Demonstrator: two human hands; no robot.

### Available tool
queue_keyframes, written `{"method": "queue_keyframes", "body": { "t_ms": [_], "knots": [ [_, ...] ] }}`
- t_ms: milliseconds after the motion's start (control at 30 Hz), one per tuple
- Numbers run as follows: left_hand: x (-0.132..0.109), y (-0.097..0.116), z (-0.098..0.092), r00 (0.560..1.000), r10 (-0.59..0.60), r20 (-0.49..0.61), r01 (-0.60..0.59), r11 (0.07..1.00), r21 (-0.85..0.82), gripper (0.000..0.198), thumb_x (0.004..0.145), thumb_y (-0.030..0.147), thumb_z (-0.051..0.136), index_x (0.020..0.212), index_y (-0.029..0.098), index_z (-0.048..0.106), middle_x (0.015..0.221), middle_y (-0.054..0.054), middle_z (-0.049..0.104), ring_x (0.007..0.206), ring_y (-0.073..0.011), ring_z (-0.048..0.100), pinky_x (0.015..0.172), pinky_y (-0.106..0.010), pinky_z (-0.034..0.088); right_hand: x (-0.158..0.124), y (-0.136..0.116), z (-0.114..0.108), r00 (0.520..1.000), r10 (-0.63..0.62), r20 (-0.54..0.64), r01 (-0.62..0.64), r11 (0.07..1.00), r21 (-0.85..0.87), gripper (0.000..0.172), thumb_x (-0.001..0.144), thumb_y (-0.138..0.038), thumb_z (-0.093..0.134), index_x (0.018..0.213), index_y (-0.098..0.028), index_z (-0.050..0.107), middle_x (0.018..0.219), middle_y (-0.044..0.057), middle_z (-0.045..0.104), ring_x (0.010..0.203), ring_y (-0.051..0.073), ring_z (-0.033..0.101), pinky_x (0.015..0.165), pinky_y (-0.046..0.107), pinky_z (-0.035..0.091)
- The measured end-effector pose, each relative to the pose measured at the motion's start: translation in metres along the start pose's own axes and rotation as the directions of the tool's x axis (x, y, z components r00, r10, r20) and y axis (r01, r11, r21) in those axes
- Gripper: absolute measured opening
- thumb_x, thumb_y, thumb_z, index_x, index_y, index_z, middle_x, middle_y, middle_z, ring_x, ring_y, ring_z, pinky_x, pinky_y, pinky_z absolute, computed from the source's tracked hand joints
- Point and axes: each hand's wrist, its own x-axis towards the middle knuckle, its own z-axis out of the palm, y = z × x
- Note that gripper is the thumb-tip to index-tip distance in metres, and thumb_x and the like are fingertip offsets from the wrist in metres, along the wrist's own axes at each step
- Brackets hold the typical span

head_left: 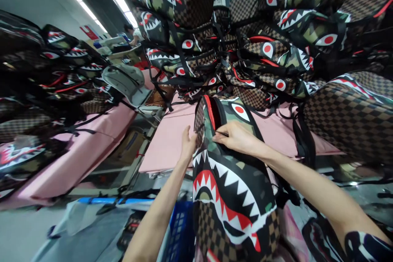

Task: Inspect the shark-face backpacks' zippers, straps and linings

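Observation:
A backpack (233, 188) with a shark-mouth print, camouflage and brown checks stands in front of me, its red-lined top open. My left hand (188, 144) grips its left edge near the top, fingers closed round the side. On the front panel my right hand (236, 137) rests with fingers pinched together on something thin and dark that I cannot make out.
A tall heap of matching shark-print backpacks (260, 45) lies on a pink-covered table (167, 143) behind. More backpacks (58, 73) fill a second pink table at the left. A blue plastic crate (181, 233) sits below my left arm. A person works far off at the back.

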Motion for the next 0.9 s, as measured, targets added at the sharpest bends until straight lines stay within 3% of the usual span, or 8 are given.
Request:
{"method": "queue_keyframes", "body": {
  "t_ms": [67,133,233,333,433,533,667,900],
  "knots": [
    [-0.014,0.03,-0.004,0.945,0.324,0.031,-0.326,0.939,0.109,0.052,0.081,0.046,0.051,0.124,0.019,0.046,0.137,-0.008,0.04,0.128,-0.0233,0.033,0.106,-0.036,0.027,-0.006,0.012,0.006,0.999,0.047,-0.017,-0.046,0.999,0.027,0.037,0.078,-0.032,0.053,0.048,-0.016,0.039,0.052,-0.006,0.024,0.052,0.007,0.022,0.05,0.022,0.018],
    [-0.024,0.063,-0.004,0.739,0.611,0.284,-0.67,0.712,0.212,0.054,0.085,0.057,0.037,0.122,0.02,0.049,0.134,-0.008,0.043,0.129,-0.0247,0.031,0.107,-0.039,0.024,-0.009,0.025,0.016,0.994,0.083,-0.077,-0.075,0.992,0.1,0.034,0.077,-0.035,0.054,0.051,-0.015,0.045,0.053,-0.005,0.03,0.052,0.007,0.026,0.05,0.022,0.02],
    [-0.028,0.102,0.01,0.422,0.556,0.716,-0.89,0.404,0.211,0.062,0.086,0.062,0.021,0.117,0.019,0.054,0.118,-0.009,0.057,0.126,-0.0259,0.035,0.107,-0.045,0.017,-0.013,0.042,0.031,0.977,0.167,-0.133,-0.125,0.954,0.274,0.03,0.076,-0.04,0.055,0.061,-0.014,0.057,0.056,-0.003,0.046,0.054,0.009,0.04,0.053,0.021,0.029],
    [-0.027,0.112,0.031,0.293,0.398,0.869,-0.947,0.243,0.208,0.053,0.088,0.056,0.027,0.106,0.016,0.059,0.097,-0.007,0.063,0.107,-0.0237,0.05,0.105,-0.049,0.013,-0.026,0.053,0.035,0.964,0.202,-0.172,-0.114,0.902,0.416,0.029,0.078,-0.04,0.054,0.073,-0.014,0.064,0.069,0.001,0.061,0.067,0.015,0.054,0.06,0.023,0.039],
    [-0.029,0.105,0.044,0.259,0.341,0.904,-0.956,0.225,0.189,0.035,0.089,0.042,0.038,0.091,0.017,0.061,0.079,-0.003,0.062,0.083,-0.0167,0.055,0.101,-0.044,0.02,-0.055,0.061,0.029,0.912,0.187,-0.364,-0.06,0.941,0.334,0.028,0.083,-0.038,0.05,0.093,-0.017,0.066,0.093,0.005,0.067,0.087,0.02,0.06,0.074,0.029,0.044],
    [-0.032,0.096,0.046,0.28,0.332,0.901,-0.933,0.314,0.175,0.024,0.089,0.034,0.042,0.09,0.018,0.06,0.075,0.001,0.06,0.073,-0.0125,0.054,0.098,-0.039,0.022,-0.094,0.068,0.032,0.823,0.254,-0.509,-0.259,0.964,0.062,0.04,0.08,-0.042,0.054,0.114,-0.022,0.055,0.111,0.008,0.063,0.095,0.025,0.06,0.081,0.035,0.044],
    [-0.033,0.091,0.043,0.333,0.323,0.886,-0.892,0.412,0.186,0.019,0.088,0.031,0.045,0.086,0.019,0.059,0.07,0.003,0.06,0.069,-0.0108,0.053,0.098,-0.038,0.02,-0.132,0.072,0.064,0.823,0.398,-0.406,-0.431,0.902,0.011,0.029,0.087,-0.036,0.042,0.111,-0.022,0.049,0.099,0.006,0.066,0.087,0.022,0.063,0.073,0.034,0.047],
    [-0.034,0.091,0.043,0.338,0.331,0.881,-0.881,0.44,0.173,0.017,0.087,0.028,0.047,0.082,0.019,0.06,0.071,0.004,0.061,0.069,-0.01,0.053,0.097,-0.036,0.019,-0.132,0.069,0.091,0.822,0.381,-0.424,-0.407,0.913,0.032,0.018,0.088,-0.032,0.044,0.099,-0.021,0.052,0.092,0.005,0.065,0.082,0.02,0.063,0.069,0.03,0.046]
  ]
}}
